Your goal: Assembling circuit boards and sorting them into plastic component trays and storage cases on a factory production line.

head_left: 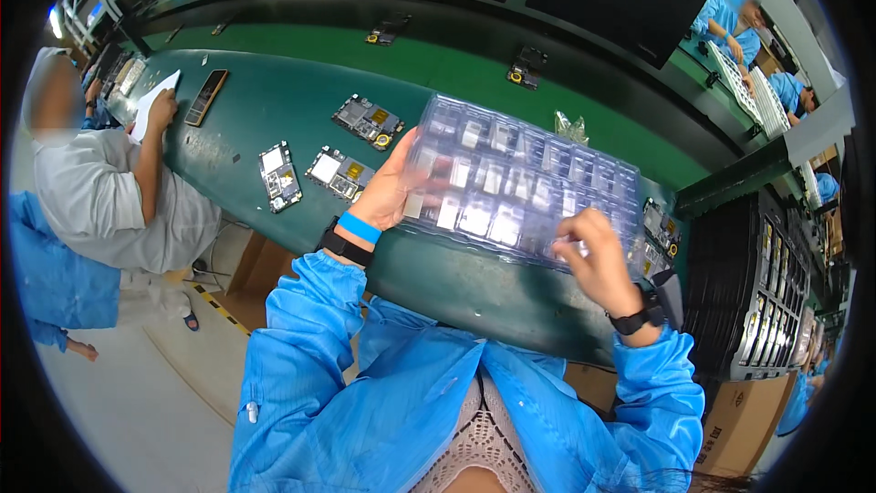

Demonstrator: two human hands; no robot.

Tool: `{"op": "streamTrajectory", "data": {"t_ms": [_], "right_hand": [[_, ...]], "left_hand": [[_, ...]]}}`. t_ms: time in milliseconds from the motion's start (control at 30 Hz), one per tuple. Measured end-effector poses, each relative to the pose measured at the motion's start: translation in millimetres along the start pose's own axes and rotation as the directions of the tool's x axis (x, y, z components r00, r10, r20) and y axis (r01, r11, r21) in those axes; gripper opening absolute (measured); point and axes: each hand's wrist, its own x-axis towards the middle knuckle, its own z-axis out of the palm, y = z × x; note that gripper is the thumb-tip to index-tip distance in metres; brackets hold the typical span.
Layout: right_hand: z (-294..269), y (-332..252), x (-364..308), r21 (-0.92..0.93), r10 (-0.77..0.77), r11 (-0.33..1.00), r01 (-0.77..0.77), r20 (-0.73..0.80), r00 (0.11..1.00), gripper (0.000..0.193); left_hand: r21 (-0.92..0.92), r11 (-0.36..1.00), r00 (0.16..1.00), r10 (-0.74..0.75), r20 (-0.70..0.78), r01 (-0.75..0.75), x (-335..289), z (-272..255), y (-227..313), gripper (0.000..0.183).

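Note:
My left hand grips the left end of a clear plastic compartment tray, its fingers showing blurred through the plastic. The tray is held slanted above the green bench, with small pale pieces visible in its pockets. My right hand is over the tray's near right part, thumb and fingertips drawn together. Whatever is between those fingertips is too small to make out. Left of the tray lie three circuit boards: one upright, one farther back and one close to my left wrist. More circuit boards show beyond the tray's right end.
Circuit boards sit on the green belt behind the bench. A crumpled clear bag lies past the tray. A phone rests at left, near a seated person's hand with white paper. Stacked black trays stand at right above a cardboard box.

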Motion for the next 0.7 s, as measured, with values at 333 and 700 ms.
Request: {"op": "streamTrajectory", "data": {"t_ms": [333, 700], "right_hand": [[-117, -88, 53, -0.196, -0.259, 0.962, 0.190, -0.432, 0.864, 0.020], [-135, -261, 162, -0.489, -0.796, 0.603, 0.630, -0.320, 0.514, 0.014]], "left_hand": [[0.245, 0.962, 0.968, 0.166, -0.186, -0.118, 20, -21, -6, 0.056], [0.932, 0.205, 0.635, 0.772, 0.034, -0.300, -3, -19, -25, 0.024]]}}
